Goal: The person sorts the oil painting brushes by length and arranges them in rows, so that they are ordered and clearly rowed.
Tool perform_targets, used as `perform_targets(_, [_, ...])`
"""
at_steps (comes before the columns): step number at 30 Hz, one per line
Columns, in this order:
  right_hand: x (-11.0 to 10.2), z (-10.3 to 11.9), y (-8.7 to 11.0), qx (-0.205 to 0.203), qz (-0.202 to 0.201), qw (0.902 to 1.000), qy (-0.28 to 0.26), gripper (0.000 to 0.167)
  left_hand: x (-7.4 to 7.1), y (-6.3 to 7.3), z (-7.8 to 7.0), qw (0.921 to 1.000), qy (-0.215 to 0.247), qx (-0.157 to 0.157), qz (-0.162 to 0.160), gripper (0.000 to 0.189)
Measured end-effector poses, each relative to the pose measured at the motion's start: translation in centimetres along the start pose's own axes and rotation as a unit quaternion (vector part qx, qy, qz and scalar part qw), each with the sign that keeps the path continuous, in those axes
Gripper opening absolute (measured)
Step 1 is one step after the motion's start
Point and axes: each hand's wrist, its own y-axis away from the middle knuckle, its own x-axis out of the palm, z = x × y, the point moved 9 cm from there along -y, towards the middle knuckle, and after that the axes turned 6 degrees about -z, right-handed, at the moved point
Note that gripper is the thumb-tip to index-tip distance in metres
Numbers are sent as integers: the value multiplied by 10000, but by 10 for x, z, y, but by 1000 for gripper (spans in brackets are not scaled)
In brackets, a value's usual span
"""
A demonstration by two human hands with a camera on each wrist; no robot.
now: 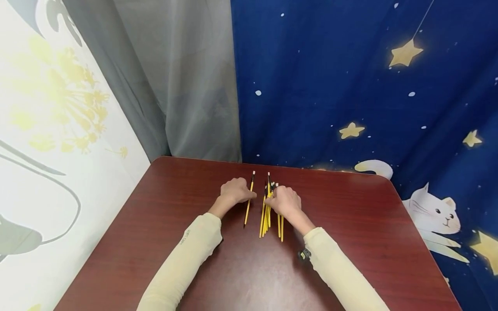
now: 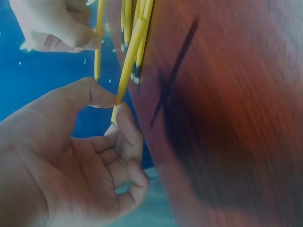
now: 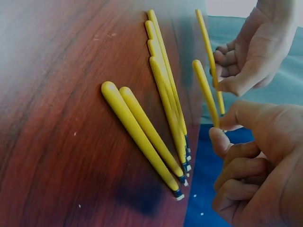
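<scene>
Pale yellow sleeves (image 1: 180, 263) reach forward over the bench (image 1: 241, 268), each leading to a bare hand. Between the thumb and forefinger of the left hand (image 1: 233, 192) is one slim yellow brush (image 1: 247, 210), pinched and slanted, its white tip pointing to the far side; both wrist views show it held up off the surface. Those fingers are narrow around the brush, the others loosely bent. Just beside, the right hand (image 1: 287, 201) likewise pinches a second brush (image 3: 206, 92), its remaining fingers curled in toward the palm. Below the right hand lie more brushes of the same kind (dark bands, pale tips): four brushes (image 3: 162, 87) overlap in a staggered row, and two brushes (image 3: 139, 134) rest side by side, near them but apart. Dark red wood grain covers the bench. Past its far edge hang a grey curtain (image 1: 202, 86) and a blue curtain (image 1: 311, 65) printed with stars and a white cat; at the left rises a white panel (image 1: 43, 181) with a yellow flower print.
</scene>
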Motion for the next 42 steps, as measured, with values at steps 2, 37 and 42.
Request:
perform_targets(2, [1, -1, -5, -29, -87, 9998, -159, 46, -3, -4, 4, 9999, 144, -24, 32, 46])
perform_targets(37, [45, 38, -74, 149, 102, 9998, -126, 47, -5, -67, 30, 9771, 1874, -12, 1011, 29])
perform_targets(42, [50, 43, -80, 237, 248, 9994, 59, 41, -2, -70, 28, 9695, 2159, -257, 1133, 24])
